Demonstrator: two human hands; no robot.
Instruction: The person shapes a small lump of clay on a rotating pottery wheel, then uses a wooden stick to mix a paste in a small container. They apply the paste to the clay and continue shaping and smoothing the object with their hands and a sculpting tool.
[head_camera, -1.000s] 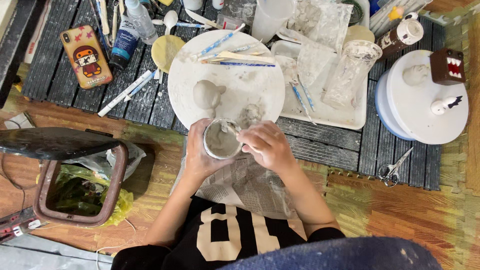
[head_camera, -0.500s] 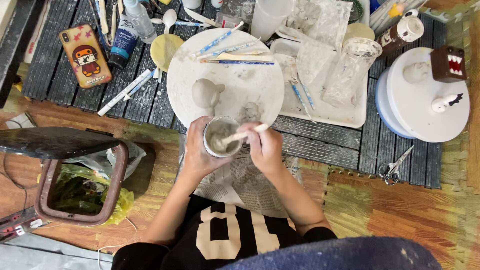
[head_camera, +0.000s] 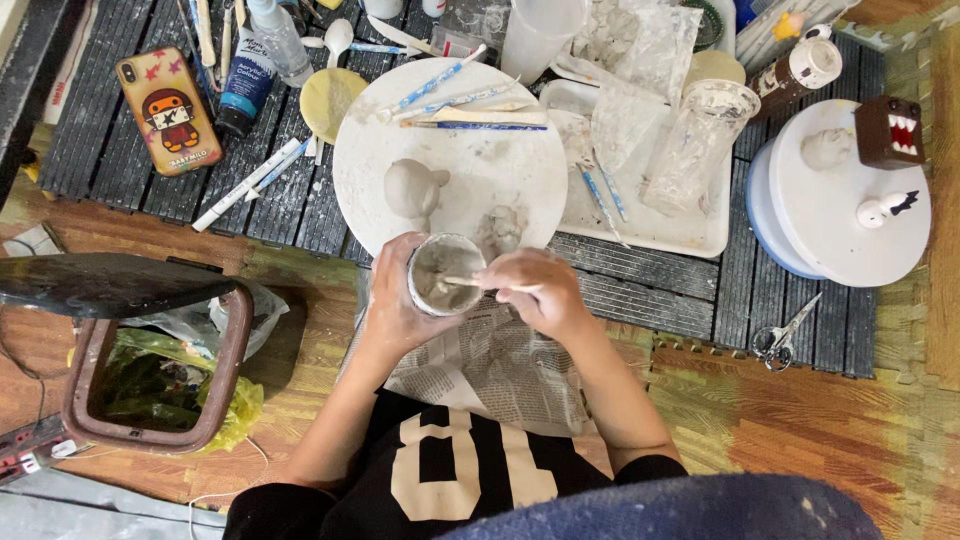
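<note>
Left hand (head_camera: 395, 300) gripping clay cup (head_camera: 445, 273), right hand (head_camera: 535, 292) pinching wooden stick (head_camera: 490, 285) inside, at table edge (head_camera: 640, 325)

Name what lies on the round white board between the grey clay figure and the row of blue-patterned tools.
Bare board, smeared with clay, separates the clay figure from the tools in the head view.

I looked down at a low table of dark slats (head_camera: 120, 130). On it lay a round white board (head_camera: 500, 170), a phone in an orange case (head_camera: 168, 110), a dark paint tube (head_camera: 245, 90) and a white marker (head_camera: 245, 185). At the right stood a white turntable (head_camera: 850, 230), and a pair of scissors (head_camera: 783, 338) lay near the edge. A white tray (head_camera: 680, 235) sat beside the board. On the wooden floor (head_camera: 800, 410) I saw a sheet of newspaper (head_camera: 500, 365) and what seemed to be a brown bin (head_camera: 150, 440).
</note>
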